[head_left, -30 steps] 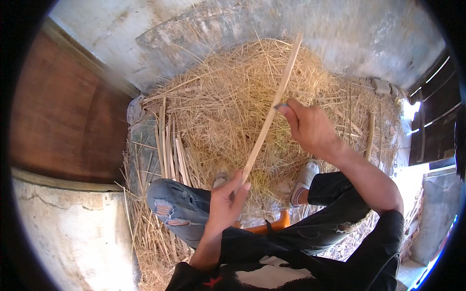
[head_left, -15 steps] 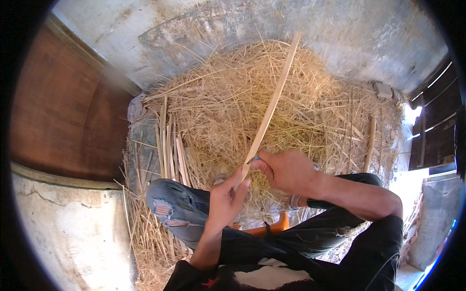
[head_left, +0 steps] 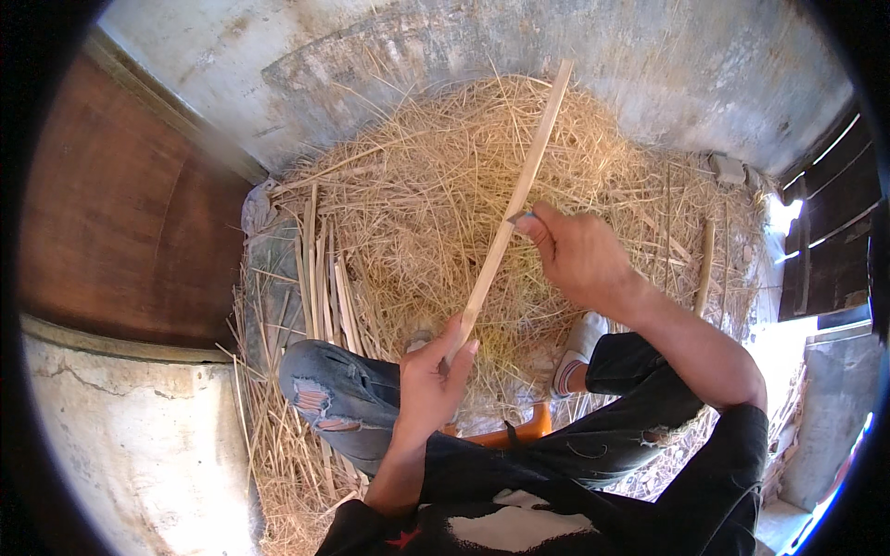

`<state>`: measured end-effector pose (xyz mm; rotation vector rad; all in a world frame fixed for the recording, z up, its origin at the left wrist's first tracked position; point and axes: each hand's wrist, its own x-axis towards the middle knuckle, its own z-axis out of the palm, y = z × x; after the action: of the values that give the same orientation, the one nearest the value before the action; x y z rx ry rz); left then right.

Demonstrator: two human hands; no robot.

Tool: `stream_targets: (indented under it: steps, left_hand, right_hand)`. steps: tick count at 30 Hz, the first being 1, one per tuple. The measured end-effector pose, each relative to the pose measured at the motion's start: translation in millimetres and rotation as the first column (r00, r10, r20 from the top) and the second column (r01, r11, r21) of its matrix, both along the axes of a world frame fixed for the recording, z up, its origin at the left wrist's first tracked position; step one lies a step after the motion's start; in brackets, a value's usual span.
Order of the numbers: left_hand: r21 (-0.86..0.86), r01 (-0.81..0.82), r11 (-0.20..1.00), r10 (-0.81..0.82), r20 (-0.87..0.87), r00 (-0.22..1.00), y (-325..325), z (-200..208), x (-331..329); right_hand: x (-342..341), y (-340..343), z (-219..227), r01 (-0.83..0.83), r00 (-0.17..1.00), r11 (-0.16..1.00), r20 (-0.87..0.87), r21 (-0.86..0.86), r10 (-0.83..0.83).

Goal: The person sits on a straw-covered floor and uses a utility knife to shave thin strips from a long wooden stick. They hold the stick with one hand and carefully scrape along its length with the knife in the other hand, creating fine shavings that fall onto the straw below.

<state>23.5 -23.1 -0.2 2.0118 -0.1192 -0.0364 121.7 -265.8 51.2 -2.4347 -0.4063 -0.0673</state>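
A long, flat, pale wooden strip (head_left: 527, 176) slants up and away from my lap toward the far wall. Its lower end is gripped by my left hand (head_left: 434, 382), with thumb and fingers closed around it above my left knee. My right hand (head_left: 584, 255) is closed around a small knife (head_left: 519, 217). Only a short, dark blade and a bit of blue show past the thumb; the rest is hidden in the fist. The blade meets the strip's right edge, about halfway up.
A wide heap of straw-like shavings (head_left: 445, 157) covers the floor up to the grey wall (head_left: 649, 74). Several cut strips (head_left: 320, 269) lie at the left, beside a brown wooden panel (head_left: 130, 204). Below me shows an orange stool (head_left: 533, 426). A stick (head_left: 706, 264) lies at the right.
My right hand has moved up and away along the strip with the knife, from beside my left hand to about mid-strip. My left hand and the strip have barely moved.
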Motion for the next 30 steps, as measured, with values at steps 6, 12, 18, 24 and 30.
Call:
stream_targets:
  steps: [6, 12, 18, 24, 30]
  left_hand:
    - [-0.006, -0.007, 1.000, 0.008, 0.060, 0.998, 2.2, -7.8, -1.4]
    - [-0.015, -0.023, 1.000, 0.024, 0.089, 0.996, -7.1, -5.6, 2.9]
    - [0.001, -0.039, 0.999, 0.038, 0.110, 0.993, 0.7, -2.3, 0.2]
    - [-0.021, -0.060, 0.998, 0.061, 0.093, 0.994, -1.1, -2.2, 5.8]
    - [-0.052, -0.044, 0.998, 0.044, -0.002, 0.999, -0.8, -7.7, 7.1]
  right_hand:
    - [-14.2, 7.6, 0.7, -0.010, 1.000, 0.998, -0.015, -0.065, 0.009]
    - [-9.9, 2.0, 4.3, -0.029, 0.991, 0.998, -0.131, -0.053, 0.022]
    - [7.1, -0.9, 10.0, 0.060, 0.998, 0.998, -0.029, 0.015, -0.060]
    - [-27.6, 28.4, -13.9, -0.156, 0.982, 0.985, -0.115, -0.067, 0.148]
    - [-30.4, 26.7, -1.9, -0.244, 0.948, 0.969, -0.217, -0.026, 0.233]
